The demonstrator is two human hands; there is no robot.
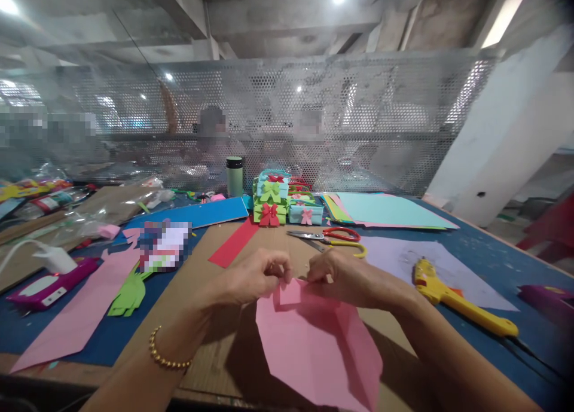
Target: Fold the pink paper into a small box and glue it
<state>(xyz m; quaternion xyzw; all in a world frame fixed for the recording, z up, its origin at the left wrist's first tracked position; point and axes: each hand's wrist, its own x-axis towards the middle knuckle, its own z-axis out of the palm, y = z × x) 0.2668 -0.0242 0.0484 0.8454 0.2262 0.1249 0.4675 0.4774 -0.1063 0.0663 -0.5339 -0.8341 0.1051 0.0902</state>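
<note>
A creased sheet of pink paper [309, 352] is held up above a cardboard board [210, 346], its far edge folded over. My left hand [264, 274] pinches that edge on the left, thumb and fingers closed on the paper. On the right, my right hand [334, 274] grips the same edge with curled fingers. A narrow gap with a small folded flap shows between the two hands. Just beyond my right hand lie scissors with red handles [343, 234] and another pair with yellow handles [354, 246].
Small paper boxes with bows [269, 203] are stacked at the back, beside a green bottle [234, 177]. To the right, a yellow glue gun [461, 301] rests by lilac paper [394, 259]. A purple power strip [54, 283] and pink strip [85, 304] lie left.
</note>
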